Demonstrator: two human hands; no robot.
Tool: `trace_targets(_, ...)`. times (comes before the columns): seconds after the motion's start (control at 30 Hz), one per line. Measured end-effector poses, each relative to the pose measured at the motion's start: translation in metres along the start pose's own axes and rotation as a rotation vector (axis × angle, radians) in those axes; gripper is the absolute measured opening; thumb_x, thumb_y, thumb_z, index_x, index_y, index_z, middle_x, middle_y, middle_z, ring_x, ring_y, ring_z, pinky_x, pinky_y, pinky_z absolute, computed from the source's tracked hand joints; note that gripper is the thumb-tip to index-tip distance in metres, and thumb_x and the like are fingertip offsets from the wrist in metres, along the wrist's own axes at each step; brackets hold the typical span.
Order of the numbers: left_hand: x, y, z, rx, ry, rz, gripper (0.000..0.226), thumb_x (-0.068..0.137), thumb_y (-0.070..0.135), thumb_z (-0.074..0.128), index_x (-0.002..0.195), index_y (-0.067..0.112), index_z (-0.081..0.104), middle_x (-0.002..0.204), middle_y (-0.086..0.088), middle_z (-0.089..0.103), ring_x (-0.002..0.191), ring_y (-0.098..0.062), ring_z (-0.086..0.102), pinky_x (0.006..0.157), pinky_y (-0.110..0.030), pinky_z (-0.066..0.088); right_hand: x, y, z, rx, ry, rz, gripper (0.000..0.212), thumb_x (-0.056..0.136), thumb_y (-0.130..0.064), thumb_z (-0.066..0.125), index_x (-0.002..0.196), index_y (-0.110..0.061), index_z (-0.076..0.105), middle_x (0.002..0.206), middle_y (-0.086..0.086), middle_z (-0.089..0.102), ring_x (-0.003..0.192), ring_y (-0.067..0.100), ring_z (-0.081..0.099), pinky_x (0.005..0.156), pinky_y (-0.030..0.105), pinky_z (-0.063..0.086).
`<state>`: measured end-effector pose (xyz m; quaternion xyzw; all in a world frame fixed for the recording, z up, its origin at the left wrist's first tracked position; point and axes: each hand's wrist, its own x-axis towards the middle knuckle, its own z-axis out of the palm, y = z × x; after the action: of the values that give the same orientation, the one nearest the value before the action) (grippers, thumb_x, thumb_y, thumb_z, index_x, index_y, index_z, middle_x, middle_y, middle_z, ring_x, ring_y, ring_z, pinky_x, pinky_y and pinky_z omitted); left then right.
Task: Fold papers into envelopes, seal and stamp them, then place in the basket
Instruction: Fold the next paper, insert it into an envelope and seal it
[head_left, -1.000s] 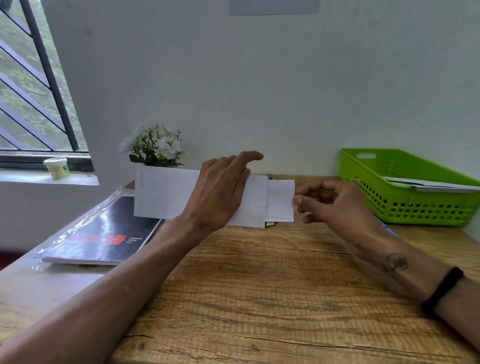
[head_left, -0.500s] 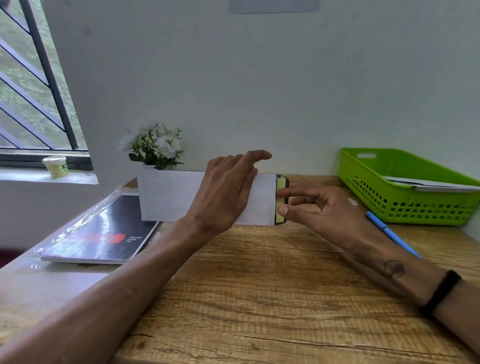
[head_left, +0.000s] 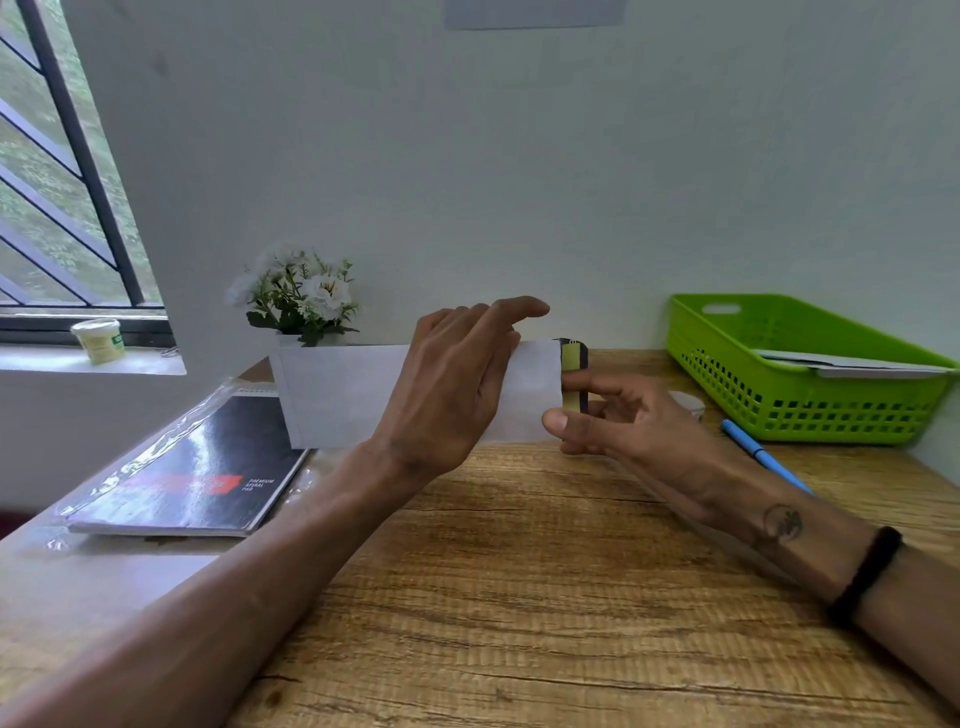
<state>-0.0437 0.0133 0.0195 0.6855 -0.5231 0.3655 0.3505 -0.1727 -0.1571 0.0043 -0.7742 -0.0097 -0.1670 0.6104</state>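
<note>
A long white envelope is held upright above the wooden desk. My left hand grips its middle from the front, index finger raised over the top edge. At the envelope's right end a yellow-green adhesive strip with a dark border shows on the flap. My right hand pinches that end between thumb and index finger. No folded paper shows outside the envelope. The green basket stands at the back right with white envelopes inside.
A blue pen lies in front of the basket. A black spiral pad in plastic wrap lies at the left. A white flower pot stands against the wall behind the envelope. A small jar sits on the windowsill.
The folded paper that stuck out of the envelope's right end a second ago has gone inside. My right hand moved left to the flap, where the adhesive strip now shows.
</note>
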Motion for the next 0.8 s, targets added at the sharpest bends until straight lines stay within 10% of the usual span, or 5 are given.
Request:
trace_targets(0.33,0.000,0.008,0.002,-0.053,-0.027,0.014,0.033,0.108,0.011,0.051,0.139,0.017,0.058,0.104,-0.001,0.067,0.094,-0.019,0.061,0.084,-0.040,0.052,-0.003,-0.003,0.000,0.044,-0.097,0.048,0.038,0.089,-0.018,0.078,0.126,-0.023,0.072,0.121,-0.004,0.077,0.115,0.013,0.072,0.097,0.029,0.056)
trace_targets(0.6,0.012,0.006,-0.002,-0.021,0.014,0.017,0.033,0.108,0.013,0.051,0.141,0.015,0.058,0.107,-0.004,0.068,0.095,-0.019,0.063,0.080,-0.039,0.055,0.004,0.004,-0.004,0.121,0.110,-0.006,0.040,0.074,-0.027,0.089,0.111,-0.019,0.077,0.123,0.004,0.074,0.107,0.031,0.075,0.096,0.050,0.059)
trace_targets(0.8,0.055,0.022,-0.003,0.084,-0.155,-0.037,0.042,0.106,0.019,0.054,0.146,0.026,0.049,0.109,-0.001,0.073,0.090,-0.021,0.068,0.078,-0.043,0.058,0.013,0.005,-0.020,0.336,0.299,-0.066,0.026,0.081,-0.004,0.080,0.102,-0.006,0.065,0.080,0.003,0.075,0.080,0.020,0.074,0.074,0.039,0.064)
